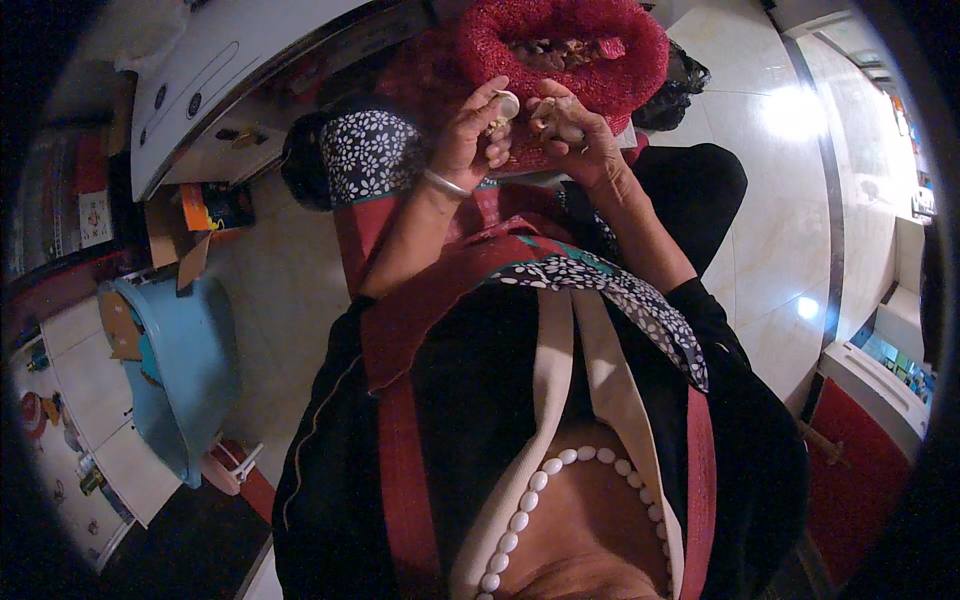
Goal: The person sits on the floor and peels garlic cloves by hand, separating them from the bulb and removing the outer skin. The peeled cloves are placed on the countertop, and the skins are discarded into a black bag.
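Note:
My left hand (472, 142), with a silver bangle at the wrist, pinches a small pale round piece (508, 105) between thumb and fingers. Yellowish bits (496, 127) show beneath it; I cannot tell exactly what they are. In my right hand (592, 146) is a papery, pale bulb that looks like garlic (556, 120), partly covered by the fingers. The hands are a little apart, in front of a red mesh sack (480, 45) with a rolled-down rim. Brownish pieces (555, 54) lie inside the sack, too dim to identify surely.
A black plastic bag (667, 94) lies right of the sack on the tiled floor (757, 180). To the left stand a white cabinet (225, 67), an opened cardboard box (169, 229) and a blue plastic bin (187, 352). A red apron (409, 450) covers my front.

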